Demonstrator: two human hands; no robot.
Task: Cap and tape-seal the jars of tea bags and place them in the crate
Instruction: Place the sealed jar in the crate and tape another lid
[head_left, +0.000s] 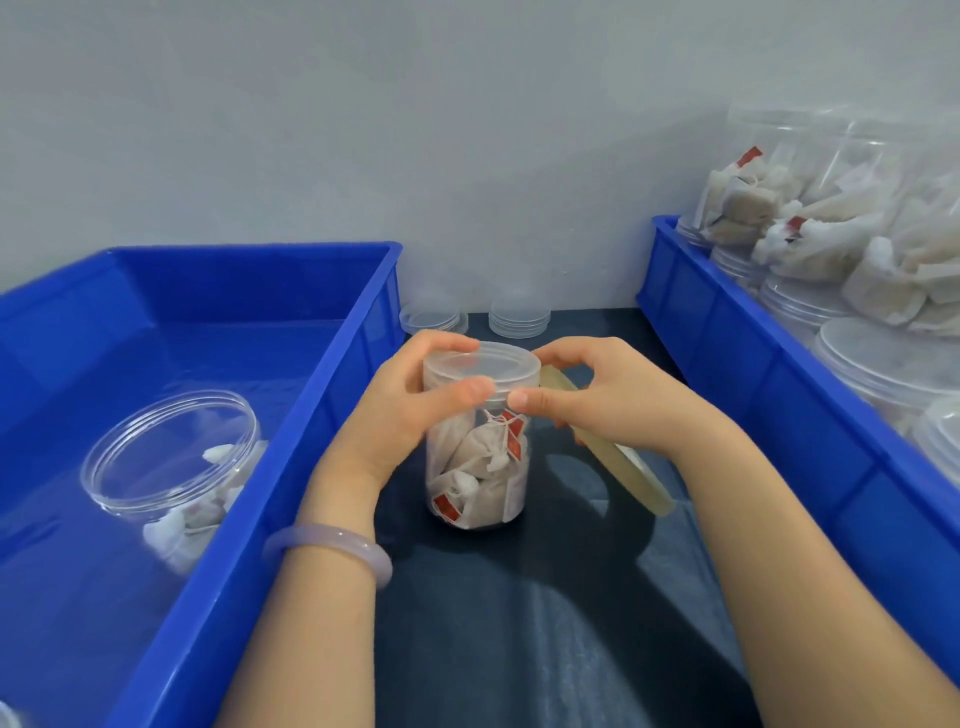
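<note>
Standing upright: capped clear jar (478, 441), white tea bags (462, 493) inside.

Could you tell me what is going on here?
A person is working on a jar of tea bags standing between two blue crates. The left hand grips its top, the right hand pinches the lid, with a tape roll at that hand. Another jar lies in the left crate; more jars fill the right crate.
</note>
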